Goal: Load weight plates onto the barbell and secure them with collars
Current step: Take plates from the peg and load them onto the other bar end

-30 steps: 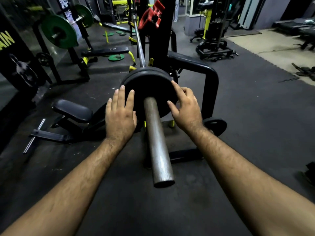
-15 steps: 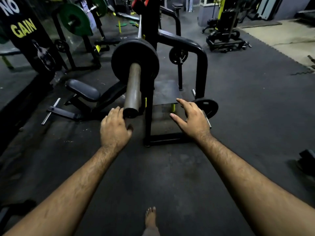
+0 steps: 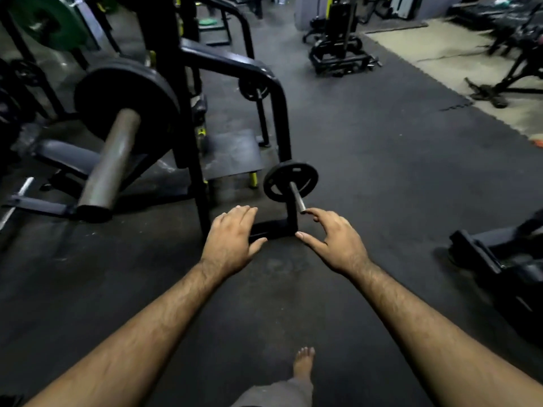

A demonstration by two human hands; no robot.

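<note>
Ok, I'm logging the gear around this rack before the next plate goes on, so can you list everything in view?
Barbell sleeve: one, grey steel, sticking out at left.
Large plate: one, black, loaded on that sleeve, no collar visible.
Small plate: one, black, on the rack's low storage peg.
Rack frame: one, black, centre.
Second small plate: one, black, on the rack behind.
Green plate: one, top left, on another bar.
Bench pad: one, dark, left, under the sleeve.
Floor mat: black rubber.
Bare foot: one, bottom centre.
Left hand: open, empty, above the floor.
Right hand: open, index finger at the peg's tip.
</note>
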